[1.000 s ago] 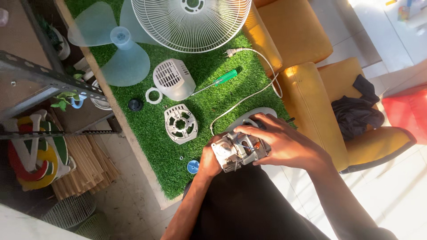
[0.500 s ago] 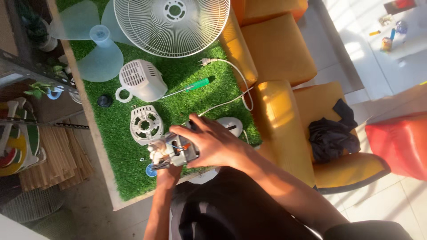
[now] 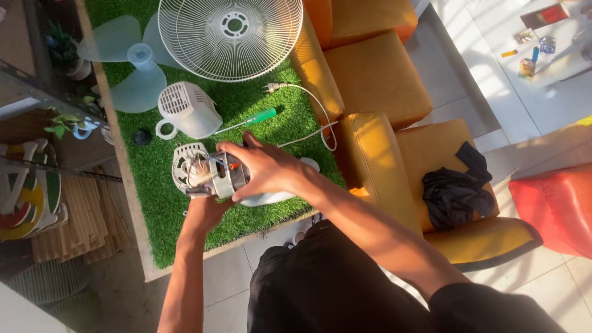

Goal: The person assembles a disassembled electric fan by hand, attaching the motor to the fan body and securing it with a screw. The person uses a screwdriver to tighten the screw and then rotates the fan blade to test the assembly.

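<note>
Both my hands hold a bare fan motor (image 3: 213, 174) with exposed windings and coloured wires above the green artificial-grass tabletop (image 3: 280, 129). My right hand (image 3: 262, 166) wraps over the motor from the right. My left hand (image 3: 206, 208) grips it from underneath. Directly below the motor lies a round white front motor cover (image 3: 180, 161), partly hidden. A white fan base piece (image 3: 271, 196) shows under my right wrist.
On the grass lie a white rear motor housing (image 3: 187, 109), a green-handled screwdriver (image 3: 250, 119), a white cord with plug (image 3: 308, 98), a wire fan guard (image 3: 230, 36), translucent fan blades (image 3: 126, 55) and a black cap (image 3: 141, 136). Yellow cushioned seats (image 3: 376, 80) stand to the right.
My hands carried the motor leftward and away from me, from near the front edge to above the round white cover. The camera view shifted too.
</note>
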